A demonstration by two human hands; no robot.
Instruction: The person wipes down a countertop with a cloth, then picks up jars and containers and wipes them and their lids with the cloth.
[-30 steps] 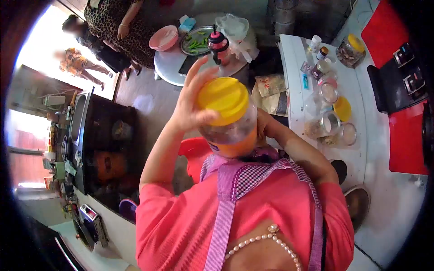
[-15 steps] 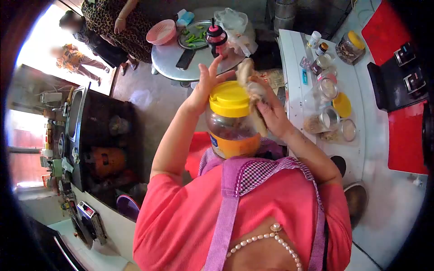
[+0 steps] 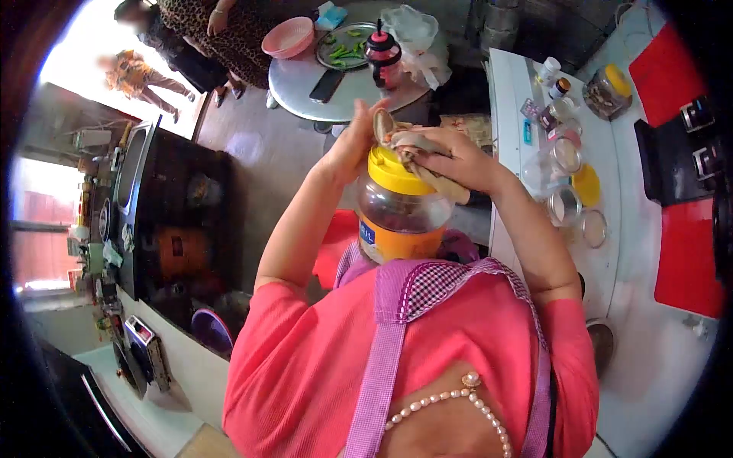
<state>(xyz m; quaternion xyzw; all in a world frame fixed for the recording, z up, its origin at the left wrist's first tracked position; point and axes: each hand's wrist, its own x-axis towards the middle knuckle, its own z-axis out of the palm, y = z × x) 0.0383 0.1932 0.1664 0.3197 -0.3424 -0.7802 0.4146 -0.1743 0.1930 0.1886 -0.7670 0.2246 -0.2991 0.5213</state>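
Observation:
A clear plastic jar (image 3: 401, 237) with an orange label stands upright close against my apron, dark contents showing through its wall. Its yellow lid (image 3: 395, 177) is on. My right hand (image 3: 456, 159) grips a crumpled beige cloth (image 3: 447, 185) and presses it on top of the lid. On the lid's left side rests my left hand (image 3: 353, 145), fingers stretched upward beside the cloth; some of them are partly hidden.
Ahead, a round metal table (image 3: 290, 95) bears a pink basket (image 3: 288, 38), a phone (image 3: 327, 86), a tray of green peppers (image 3: 347, 52) and a dark-lidded bottle (image 3: 383, 61). Several jars stand on the white counter (image 3: 508, 114) at right. People are near the doorway.
My right hand has moved left with the cloth, from the lid's right side onto its top. My left hand's fingers are less spread. The view has shifted slightly.

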